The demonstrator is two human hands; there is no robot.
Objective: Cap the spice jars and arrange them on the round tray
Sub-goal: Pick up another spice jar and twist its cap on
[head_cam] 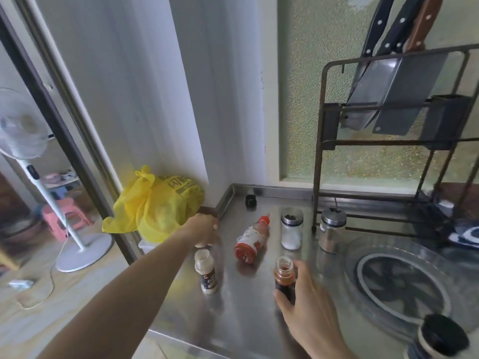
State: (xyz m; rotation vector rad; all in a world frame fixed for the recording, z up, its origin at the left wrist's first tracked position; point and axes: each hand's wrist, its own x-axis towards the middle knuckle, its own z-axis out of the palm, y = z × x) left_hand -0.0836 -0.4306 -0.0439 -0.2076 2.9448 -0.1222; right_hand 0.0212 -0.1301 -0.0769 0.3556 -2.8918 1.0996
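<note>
Head view: we work on the steel counter (241, 317), where the clear round tray (404, 286) with its dark fan pattern lies right of the open dark-red spice jar (284, 277). Our right hand (308, 314) wraps that jar; the left hand (204, 230), up-left of it, seems closed on something pale. A black cap (250, 200) lies beyond; best keep the jar upright while capping.

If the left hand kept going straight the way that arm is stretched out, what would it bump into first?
Probably the raised steel rim at the counter's back-left corner, then the wall. The left hand reaches that way; the black cap sits to the right. Depth is uncertain.
</note>
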